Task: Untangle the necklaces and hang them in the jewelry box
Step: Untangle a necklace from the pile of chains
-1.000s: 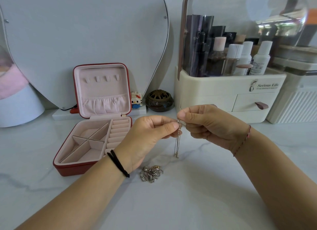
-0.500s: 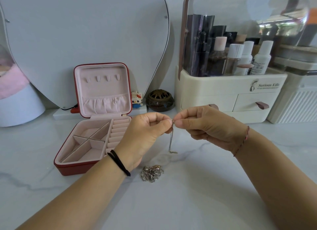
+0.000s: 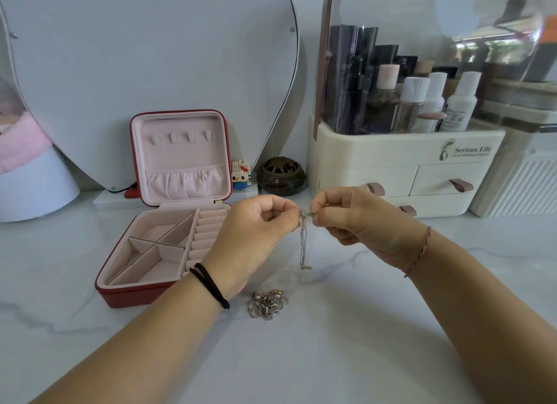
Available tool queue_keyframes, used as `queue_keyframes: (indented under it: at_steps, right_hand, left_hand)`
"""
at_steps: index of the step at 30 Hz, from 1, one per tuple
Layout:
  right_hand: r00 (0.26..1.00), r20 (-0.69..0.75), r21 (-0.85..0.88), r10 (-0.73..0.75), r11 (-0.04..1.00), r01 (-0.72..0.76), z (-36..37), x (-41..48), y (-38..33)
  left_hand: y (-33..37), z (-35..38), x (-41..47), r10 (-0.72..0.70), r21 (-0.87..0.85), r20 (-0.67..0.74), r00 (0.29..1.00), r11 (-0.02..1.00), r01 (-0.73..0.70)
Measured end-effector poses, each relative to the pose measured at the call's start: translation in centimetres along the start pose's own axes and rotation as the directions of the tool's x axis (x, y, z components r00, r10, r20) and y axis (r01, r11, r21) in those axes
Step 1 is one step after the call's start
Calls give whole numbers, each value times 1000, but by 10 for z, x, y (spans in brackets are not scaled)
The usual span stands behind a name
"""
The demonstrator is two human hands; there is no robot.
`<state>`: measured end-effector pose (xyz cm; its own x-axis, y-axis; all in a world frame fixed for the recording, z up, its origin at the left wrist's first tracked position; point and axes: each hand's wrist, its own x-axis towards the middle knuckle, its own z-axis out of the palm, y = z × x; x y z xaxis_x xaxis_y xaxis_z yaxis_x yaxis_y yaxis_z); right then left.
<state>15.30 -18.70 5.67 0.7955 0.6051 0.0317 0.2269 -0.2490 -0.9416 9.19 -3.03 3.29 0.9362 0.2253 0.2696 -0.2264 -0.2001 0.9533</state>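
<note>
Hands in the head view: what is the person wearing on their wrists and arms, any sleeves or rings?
Both forearms are bare, with no sleeves in view. The left hand has a black elastic hair tie looped twice around its wrist. The right hand has a thin reddish-pink string bracelet at its wrist. No rings or watch show on the visible fingers.

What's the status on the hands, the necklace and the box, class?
Left hand, right hand: both pinching one necklace. Jewelry box open, hooks bare. Tangled pile waiting. Nothing blocking.
</note>
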Motion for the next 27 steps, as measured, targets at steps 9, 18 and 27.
queue_keyframes:
  at_steps: [9,18,27]
  right_hand:
    - [1000,26,92,-13,996,11,-5,-2,0]
    - [1000,17,102,-13,995,11,-2,-1,0]
    - [998,54,116,22,993,-28,-9,0,1]
  left_hand:
    - [3,0,0,-61,-135,84,995,988,72]
    - [5,2,-2,-116,-85,165,979,988,131]
    - [4,4,0,-125,-310,134,983,937,162]
